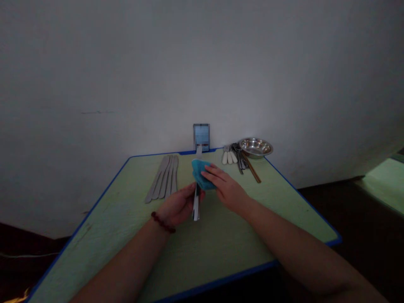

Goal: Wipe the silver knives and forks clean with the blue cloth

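My left hand (pixel 179 206) is closed around the handle of a shiny metal table knife (pixel 196 208), held upright in front of me over the table. A folded blue cloth (pixel 202 173) is wrapped against the knife's upper part. My right hand (pixel 227 187) presses the cloth there, fingers bent over it. Above the cloth, a pale flat end sticks out. Left of my hands, several grey table knives (pixel 162 179) lie side by side, their lower ends partly behind my left hand.
Forks with white handles (pixel 229 158), darker metal cutlery (pixel 240 160) and wooden chopsticks (pixel 251 168) lie at the back right, beside a shallow steel bowl (pixel 256 147). A phone-like screen (pixel 201 136) leans on the wall. The green table (pixel 126 235) has a blue edge.
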The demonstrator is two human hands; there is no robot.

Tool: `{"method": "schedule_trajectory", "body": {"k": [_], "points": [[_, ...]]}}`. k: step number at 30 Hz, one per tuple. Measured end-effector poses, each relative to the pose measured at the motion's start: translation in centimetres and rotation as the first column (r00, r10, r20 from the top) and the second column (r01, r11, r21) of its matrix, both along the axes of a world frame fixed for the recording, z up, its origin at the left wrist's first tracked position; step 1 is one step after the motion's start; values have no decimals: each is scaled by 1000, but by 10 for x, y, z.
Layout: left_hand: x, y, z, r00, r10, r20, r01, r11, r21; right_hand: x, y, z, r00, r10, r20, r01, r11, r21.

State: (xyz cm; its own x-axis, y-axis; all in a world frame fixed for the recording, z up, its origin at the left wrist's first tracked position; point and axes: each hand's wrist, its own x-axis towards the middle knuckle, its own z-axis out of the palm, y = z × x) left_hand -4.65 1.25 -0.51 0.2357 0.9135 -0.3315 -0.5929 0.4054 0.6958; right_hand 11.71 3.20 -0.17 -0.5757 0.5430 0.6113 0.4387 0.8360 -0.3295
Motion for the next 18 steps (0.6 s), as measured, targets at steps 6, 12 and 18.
{"method": "schedule_trajectory", "body": {"k": [6,12,18], "points": [[3,1,3,1000,5,12,-6,998,57,-6,-1,-3,970,78,230,-81,997,3],[-1,2,6,998,14,-63,-11,999,44,-4,-3,-3,937,180,301,-181,983,-24],[-8,4,7,998,-11,-64,13,999,31,-1,-5,1,934,231,274,-241,970,6]]}}
